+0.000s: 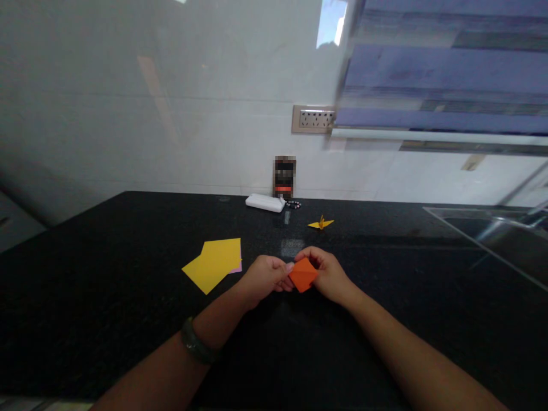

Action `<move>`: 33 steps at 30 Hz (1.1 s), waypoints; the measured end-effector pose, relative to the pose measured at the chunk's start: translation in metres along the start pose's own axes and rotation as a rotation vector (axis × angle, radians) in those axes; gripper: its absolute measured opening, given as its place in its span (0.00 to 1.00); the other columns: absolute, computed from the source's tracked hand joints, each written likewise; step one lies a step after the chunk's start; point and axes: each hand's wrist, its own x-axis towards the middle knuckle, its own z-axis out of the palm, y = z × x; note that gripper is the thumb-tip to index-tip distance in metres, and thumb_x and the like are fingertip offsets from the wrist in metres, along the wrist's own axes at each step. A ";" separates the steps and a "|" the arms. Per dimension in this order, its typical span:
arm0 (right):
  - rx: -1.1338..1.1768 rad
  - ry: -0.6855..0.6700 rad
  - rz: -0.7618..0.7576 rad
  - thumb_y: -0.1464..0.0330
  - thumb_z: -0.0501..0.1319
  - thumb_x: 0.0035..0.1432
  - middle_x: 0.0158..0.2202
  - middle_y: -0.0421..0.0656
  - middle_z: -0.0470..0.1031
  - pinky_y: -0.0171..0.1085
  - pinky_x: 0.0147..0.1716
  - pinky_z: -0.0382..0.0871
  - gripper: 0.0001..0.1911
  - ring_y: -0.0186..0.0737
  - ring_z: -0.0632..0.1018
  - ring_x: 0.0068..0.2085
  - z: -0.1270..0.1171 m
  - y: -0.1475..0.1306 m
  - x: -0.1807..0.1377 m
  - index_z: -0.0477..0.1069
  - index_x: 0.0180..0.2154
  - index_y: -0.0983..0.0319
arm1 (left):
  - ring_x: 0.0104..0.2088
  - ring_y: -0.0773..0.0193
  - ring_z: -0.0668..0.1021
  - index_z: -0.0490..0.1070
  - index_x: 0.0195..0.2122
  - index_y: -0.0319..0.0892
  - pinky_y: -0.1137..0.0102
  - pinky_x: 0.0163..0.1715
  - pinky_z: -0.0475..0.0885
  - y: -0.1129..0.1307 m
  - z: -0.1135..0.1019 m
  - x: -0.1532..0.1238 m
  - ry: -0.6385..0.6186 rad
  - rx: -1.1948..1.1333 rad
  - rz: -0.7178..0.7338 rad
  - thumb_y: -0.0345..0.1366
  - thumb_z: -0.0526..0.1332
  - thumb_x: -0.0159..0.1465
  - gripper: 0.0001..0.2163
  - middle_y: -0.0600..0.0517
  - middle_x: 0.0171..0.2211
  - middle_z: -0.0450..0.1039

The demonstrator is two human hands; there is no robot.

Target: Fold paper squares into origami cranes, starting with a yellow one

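Observation:
A small orange piece of folded paper is held between my two hands above the dark countertop. My left hand pinches its left corner between thumb and fingers. On the other side, my right hand grips the paper's right edge, with some of its fingers hidden behind the sheet. The paper looks like a diamond with a crease across it. Left of my hands lie yellow paper sheets, with a pink edge showing beneath them. Beyond my right hand stands a yellow origami crane.
A white oblong case with a beaded strap lies near the wall. Behind it, a pixelated dark item leans upright. A wall socket and a purple blind are above. At the right is a metal sink.

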 end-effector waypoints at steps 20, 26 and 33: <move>0.321 0.094 0.202 0.62 0.63 0.45 0.20 0.37 0.69 0.27 0.16 0.62 0.14 0.27 0.68 0.18 0.000 -0.012 0.001 0.64 0.32 0.63 | 0.22 0.67 0.73 0.71 0.23 0.37 0.72 0.25 0.67 0.002 0.001 0.003 0.306 0.080 0.221 0.36 0.59 0.52 0.07 0.51 0.19 0.72; 0.178 0.087 0.039 0.66 0.64 0.42 0.27 0.39 0.72 0.33 0.27 0.66 0.14 0.32 0.71 0.26 0.000 -0.009 0.001 0.67 0.33 0.62 | 0.22 0.68 0.73 0.69 0.23 0.37 0.73 0.26 0.68 -0.002 0.002 0.003 0.100 0.067 0.184 0.39 0.60 0.52 0.09 0.51 0.20 0.73; 0.274 0.049 0.139 0.65 0.66 0.39 0.22 0.36 0.69 0.28 0.17 0.58 0.14 0.28 0.67 0.21 0.004 -0.014 0.000 0.67 0.29 0.63 | 0.22 0.68 0.74 0.70 0.22 0.37 0.73 0.26 0.68 -0.007 0.001 0.004 0.080 0.062 0.201 0.39 0.61 0.51 0.09 0.51 0.20 0.73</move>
